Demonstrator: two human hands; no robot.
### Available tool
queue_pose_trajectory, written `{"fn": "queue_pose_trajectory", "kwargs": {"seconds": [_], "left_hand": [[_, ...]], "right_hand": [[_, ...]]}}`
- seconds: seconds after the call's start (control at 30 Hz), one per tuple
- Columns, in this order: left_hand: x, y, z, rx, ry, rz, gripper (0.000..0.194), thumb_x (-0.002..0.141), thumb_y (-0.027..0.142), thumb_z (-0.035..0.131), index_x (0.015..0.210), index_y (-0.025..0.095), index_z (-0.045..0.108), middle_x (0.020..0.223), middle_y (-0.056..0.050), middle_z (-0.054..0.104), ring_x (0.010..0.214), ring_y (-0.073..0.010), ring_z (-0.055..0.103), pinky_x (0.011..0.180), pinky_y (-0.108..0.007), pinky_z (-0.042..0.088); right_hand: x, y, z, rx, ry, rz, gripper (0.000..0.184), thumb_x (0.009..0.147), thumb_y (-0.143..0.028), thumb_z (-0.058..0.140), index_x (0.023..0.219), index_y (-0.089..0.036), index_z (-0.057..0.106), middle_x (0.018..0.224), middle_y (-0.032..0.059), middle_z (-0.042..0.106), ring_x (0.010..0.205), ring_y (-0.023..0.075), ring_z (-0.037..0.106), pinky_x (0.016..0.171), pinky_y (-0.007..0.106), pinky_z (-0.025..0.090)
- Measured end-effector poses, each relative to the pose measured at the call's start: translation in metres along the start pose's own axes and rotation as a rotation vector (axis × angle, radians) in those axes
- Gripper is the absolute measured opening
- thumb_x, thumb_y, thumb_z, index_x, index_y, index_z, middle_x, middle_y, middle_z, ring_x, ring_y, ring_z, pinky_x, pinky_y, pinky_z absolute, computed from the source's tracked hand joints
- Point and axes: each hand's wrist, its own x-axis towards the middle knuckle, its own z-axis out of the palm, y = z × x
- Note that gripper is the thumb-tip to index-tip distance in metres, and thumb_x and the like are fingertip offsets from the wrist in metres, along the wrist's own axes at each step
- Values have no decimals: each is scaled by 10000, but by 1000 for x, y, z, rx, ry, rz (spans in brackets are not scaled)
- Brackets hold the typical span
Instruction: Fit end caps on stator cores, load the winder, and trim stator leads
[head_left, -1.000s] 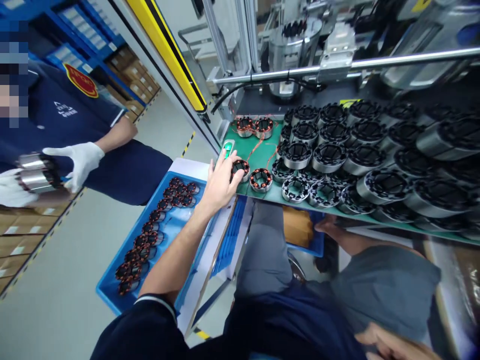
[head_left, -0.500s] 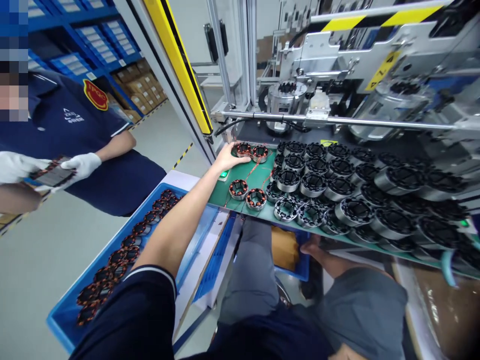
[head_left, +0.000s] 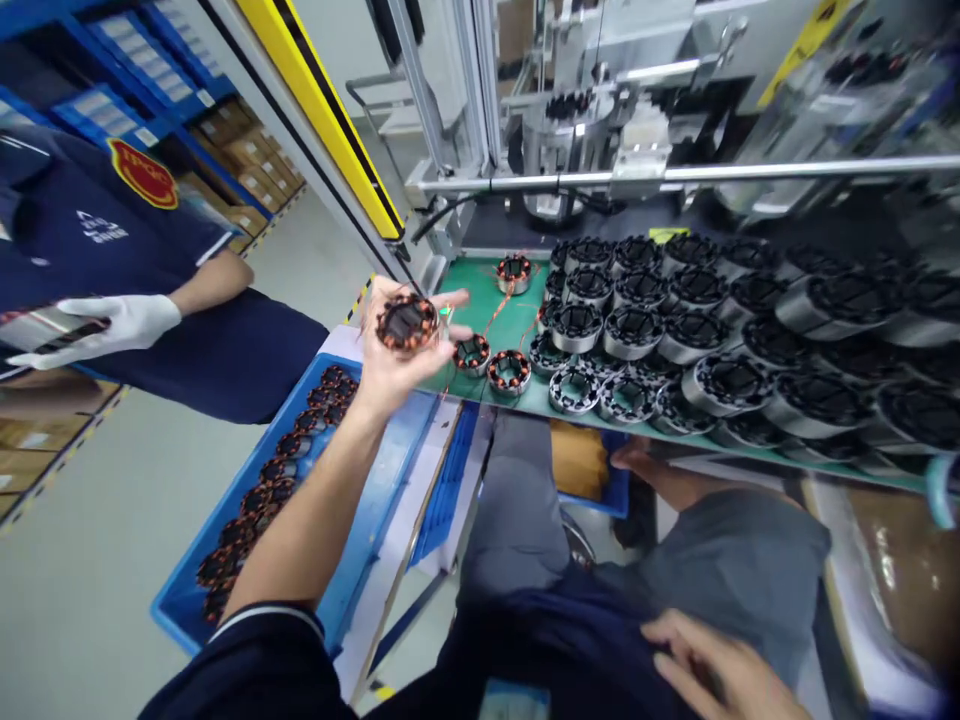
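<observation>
In my left hand (head_left: 382, 370) is a copper-wound motor stator (head_left: 406, 323), held against the palm with the fingertips stretched past it to the right. The hand is raised above the left end of the green work surface (head_left: 474, 295). Three more wound stators rest there: one at the back (head_left: 514, 272), and two at the front edge, a left one (head_left: 472, 354) and a right one (head_left: 509, 372). Loose copper wires trail among them. Over my lap is my right hand (head_left: 709, 665), a little blurred, its fingers apart and nothing visible in them.
Stacked unwound stators (head_left: 626, 330) crowd the surface to the right. A blue tray (head_left: 375, 530) on the left holds several wound stators. Behind stands a machine with a horizontal metal rail (head_left: 555, 183). A co-worker's white-gloved hand (head_left: 124, 325) holds a part at far left.
My left hand has taken a wound stator from the back left of the green surface and brought it up, left and nearer. My right hand has come further into view.
</observation>
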Motion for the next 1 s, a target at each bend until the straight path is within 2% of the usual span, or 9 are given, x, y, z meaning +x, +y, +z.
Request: {"fn": "queue_pose_trajectory", "kwargs": {"seconds": [0.1, 0.23, 0.37, 0.47, 0.6, 0.77, 0.9, 0.97, 1.0], "left_hand": [[-50, 32, 41, -190, -181, 102, 832, 717, 389, 1127, 1205, 349, 455, 1030, 21, 878, 782, -213, 865, 651, -305, 706], [-96, 60, 92, -424, -394, 40, 759, 754, 179, 1071, 1286, 331, 552, 1112, 10, 820, 818, -173, 822, 624, -265, 680], [-120, 67, 115, -503, -510, -163, 798, 772, 152, 1080, 1314, 348, 527, 1203, -6, 800, 906, -178, 837, 699, -267, 715], [-133, 65, 123, -455, -574, -252, 842, 807, 209, 1087, 1354, 373, 468, 1249, -11, 790, 915, -177, 854, 762, -280, 744], [-140, 66, 127, -480, -637, -341, 935, 782, 251, 1127, 1431, 383, 467, 1212, -4, 799, 824, -159, 836, 725, -264, 729], [-136, 71, 122, -400, -653, -238, 745, 772, 192, 1120, 1424, 284, 773, 1308, -90, 868, 1140, -259, 885, 1008, -371, 763], [-146, 52, 135, -517, -503, -296, 665, 701, 232, 1176, 1262, 253, 820, 1235, -81, 883, 1073, -249, 880, 890, -326, 748], [-159, 42, 155, -683, -528, -339, 723, 641, 375, 1218, 1207, 248, 787, 1087, -55, 859, 929, -216, 854, 782, -287, 706], [-166, 41, 168, -787, -537, -384, 739, 629, 466, 1216, 1166, 250, 757, 1009, -36, 831, 843, -193, 820, 732, -277, 677]], "right_hand": [[24, -72, -27, -16, 169, -112, 308, 1164, -537, 714, 1240, -295, 887, 1002, 30, 825, 905, 209, 833, 902, 300, 680], [46, -148, -60, 94, 458, -391, 350, 1219, -359, 660, 1544, -307, 778, 1299, 63, 812, 1109, 192, 793, 987, 310, 643], [40, -186, -84, 100, 373, -485, 301, 1224, -289, 645, 1487, -297, 790, 1580, 79, 786, 1498, 263, 733, 1241, 406, 602], [32, -190, -86, 95, 277, -491, 288, 1187, -239, 716, 1468, -277, 765, 1501, 67, 838, 1453, 237, 783, 1241, 380, 626], [27, -182, -75, 48, 320, -555, 231, 1134, -168, 786, 1351, -245, 790, 1365, 73, 873, 1267, 188, 848, 1092, 282, 677], [7, -167, -76, -138, 314, -604, 305, 1122, -75, 792, 1406, -183, 808, 1092, 46, 828, 895, 124, 778, 855, 253, 632], [-6, -154, -84, -141, 199, -674, 197, 1187, -143, 702, 1328, -183, 834, 1144, 78, 818, 1101, 189, 796, 958, 307, 649], [0, -153, -74, 73, 221, -774, 130, 1203, -225, 699, 1189, -208, 828, 1222, 93, 827, 1275, 232, 800, 1074, 334, 677], [6, -154, -64, 257, 247, -822, 126, 1207, -271, 702, 1128, -224, 789, 1208, 83, 831, 1219, 224, 820, 1046, 331, 700]]}}
